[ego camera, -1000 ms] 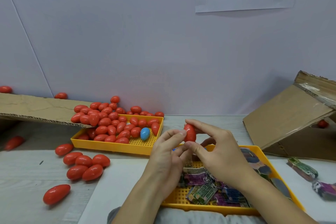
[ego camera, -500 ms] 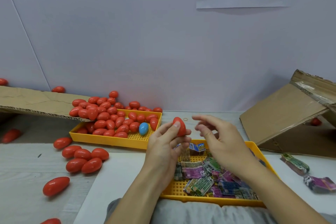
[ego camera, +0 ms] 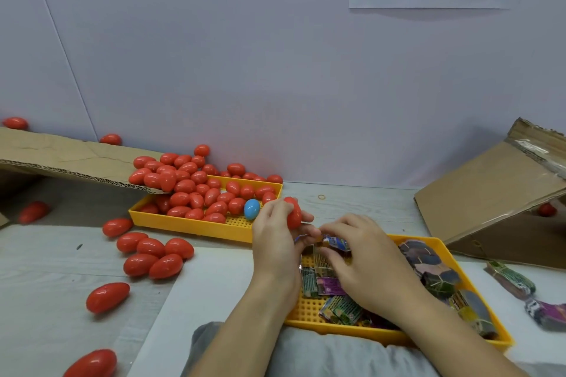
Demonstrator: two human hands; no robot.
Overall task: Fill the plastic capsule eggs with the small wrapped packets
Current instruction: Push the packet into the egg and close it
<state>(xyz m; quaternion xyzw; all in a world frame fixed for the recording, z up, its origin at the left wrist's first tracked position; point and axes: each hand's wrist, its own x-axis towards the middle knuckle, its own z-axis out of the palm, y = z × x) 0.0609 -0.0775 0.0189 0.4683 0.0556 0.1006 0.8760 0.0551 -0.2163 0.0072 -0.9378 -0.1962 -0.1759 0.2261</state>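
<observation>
Left hand [ego camera: 277, 242] grips a red capsule egg [ego camera: 293, 213] above the desk [ego camera: 46, 272]; right hand [ego camera: 364, 257] pinches a blue packet [ego camera: 337, 243] over the near yellow tray [ego camera: 309, 312]. Far tray [ego camera: 196, 225] holds filled red eggs [ego camera: 196, 189].

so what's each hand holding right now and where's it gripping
The left hand grips a red capsule egg round its lower half, thumb on one side, fingers on the other. The right hand pinches a small blue wrapped packet at its end.
</observation>
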